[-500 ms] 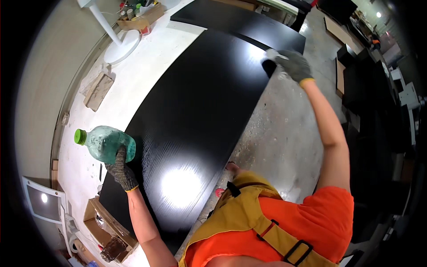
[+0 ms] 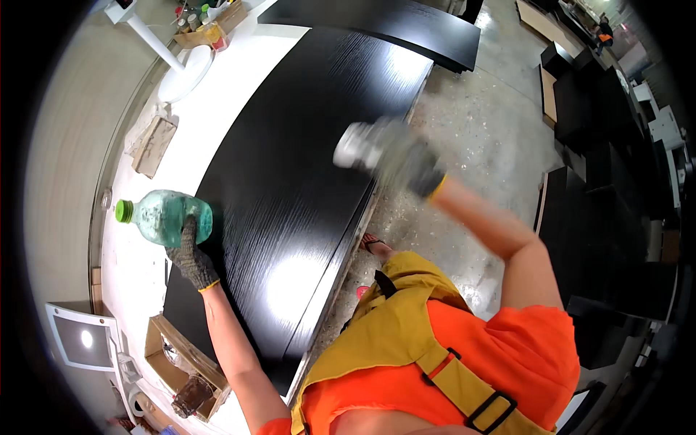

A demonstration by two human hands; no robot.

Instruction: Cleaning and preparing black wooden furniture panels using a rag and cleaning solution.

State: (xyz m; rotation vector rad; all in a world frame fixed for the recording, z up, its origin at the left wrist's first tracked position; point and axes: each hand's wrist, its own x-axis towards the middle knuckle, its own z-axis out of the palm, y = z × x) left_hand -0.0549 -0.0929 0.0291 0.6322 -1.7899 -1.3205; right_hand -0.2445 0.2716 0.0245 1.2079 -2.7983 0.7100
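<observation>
A long black wood-grain panel (image 2: 275, 167) lies on the white worktable, shiny where the light strikes it. My left hand (image 2: 192, 259), in a dark grey knit glove with a yellow cuff, is closed round the base of a green-tinted plastic bottle (image 2: 161, 216). That bottle is tilted on its side over the table, its green cap (image 2: 124, 211) pointing left. My gloved right hand (image 2: 409, 161) is smeared by motion above the panel's right edge. It grips a whitish cloth (image 2: 353, 146), blurred too; whether the cloth touches the panel I cannot tell.
Another black panel (image 2: 391, 25) lies across the far end. On the table's left are a white stand base (image 2: 186, 75), a worn block (image 2: 154, 147) and a cardboard box (image 2: 165, 351). Stacked black panels (image 2: 580, 210) stand right, beyond the concrete floor (image 2: 464, 109). A person (image 2: 603, 34) is far off.
My right hand has swept with the cloth from the panel's far right corner nearer to me and leftward. My left hand still holds the bottle, slightly shifted. The view has shifted a little.
</observation>
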